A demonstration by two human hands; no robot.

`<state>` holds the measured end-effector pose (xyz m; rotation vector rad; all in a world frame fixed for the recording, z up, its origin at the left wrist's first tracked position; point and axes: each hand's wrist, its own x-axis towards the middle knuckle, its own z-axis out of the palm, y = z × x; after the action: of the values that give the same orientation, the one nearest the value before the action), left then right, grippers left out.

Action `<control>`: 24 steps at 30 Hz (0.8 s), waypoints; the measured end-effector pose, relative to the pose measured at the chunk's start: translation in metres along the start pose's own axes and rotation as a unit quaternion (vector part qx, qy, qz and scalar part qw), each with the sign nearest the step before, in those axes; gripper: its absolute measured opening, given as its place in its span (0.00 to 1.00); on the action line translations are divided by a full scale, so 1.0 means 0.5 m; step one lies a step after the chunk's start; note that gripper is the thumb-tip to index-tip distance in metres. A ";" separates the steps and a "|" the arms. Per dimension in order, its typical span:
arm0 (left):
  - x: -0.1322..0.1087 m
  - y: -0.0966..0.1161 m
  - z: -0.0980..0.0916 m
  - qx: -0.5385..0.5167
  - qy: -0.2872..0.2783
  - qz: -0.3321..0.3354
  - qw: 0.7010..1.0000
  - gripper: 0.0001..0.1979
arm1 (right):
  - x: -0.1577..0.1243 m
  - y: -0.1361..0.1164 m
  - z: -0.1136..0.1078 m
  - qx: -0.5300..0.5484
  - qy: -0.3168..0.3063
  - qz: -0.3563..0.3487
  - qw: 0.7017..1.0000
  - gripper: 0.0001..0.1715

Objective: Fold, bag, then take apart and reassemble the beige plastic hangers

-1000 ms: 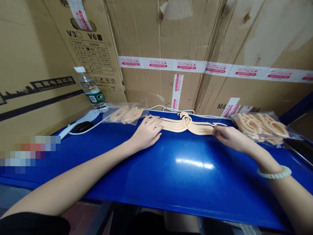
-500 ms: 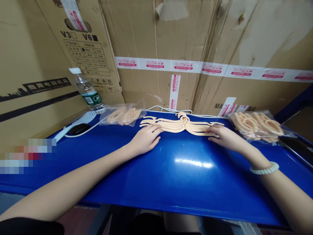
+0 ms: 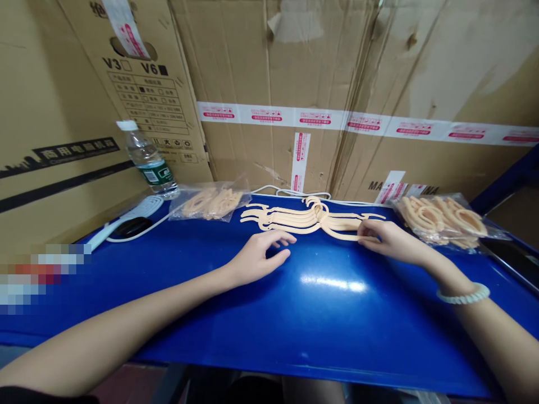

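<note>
Several cream-coloured hangers (image 3: 297, 219) lie in an overlapping stack at the back of the blue table, their hooks pointing away from me. My right hand (image 3: 381, 238) pinches the right arm of the nearest hanger, which sits slightly apart from the others on that side. Just in front of the stack's left half is my left hand (image 3: 265, 255), with fingers apart and holding nothing. A gap shows between its thumb and fingers.
Clear bags of cream hangers lie at the left (image 3: 210, 202) and right (image 3: 442, 219). A water bottle (image 3: 151, 165) stands back left beside a white fan-like object (image 3: 141, 207). Cardboard boxes (image 3: 269, 73) wall the back of the blue table (image 3: 269, 320). A white cable (image 3: 290, 192) runs behind the hangers.
My left hand has come off the hangers' left ends, moving right and towards me. The nearest hanger has shifted towards me, with my right hand at its right arm.
</note>
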<state>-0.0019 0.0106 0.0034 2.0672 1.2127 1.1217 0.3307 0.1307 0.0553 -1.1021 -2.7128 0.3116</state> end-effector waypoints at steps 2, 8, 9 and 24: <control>0.003 0.000 -0.001 -0.085 0.021 -0.068 0.994 0.11 | -0.004 -0.007 -0.011 0.022 0.011 -0.003 1.000 0.16; 0.009 0.003 -0.002 -0.253 0.070 -0.209 0.942 0.09 | -0.014 -0.010 -0.051 0.087 0.054 0.017 0.995 0.21; 0.011 0.003 -0.003 -0.273 0.082 -0.231 0.930 0.08 | -0.014 -0.009 -0.056 0.100 0.063 0.023 0.993 0.22; 0.018 -0.015 0.001 -0.354 0.190 -0.252 0.880 0.30 | -0.025 -0.036 0.016 0.096 0.201 0.002 0.975 0.18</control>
<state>-0.0023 0.0220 0.0013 0.9419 1.1656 1.4513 0.3256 0.1085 0.0513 -0.9926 -2.2742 0.3057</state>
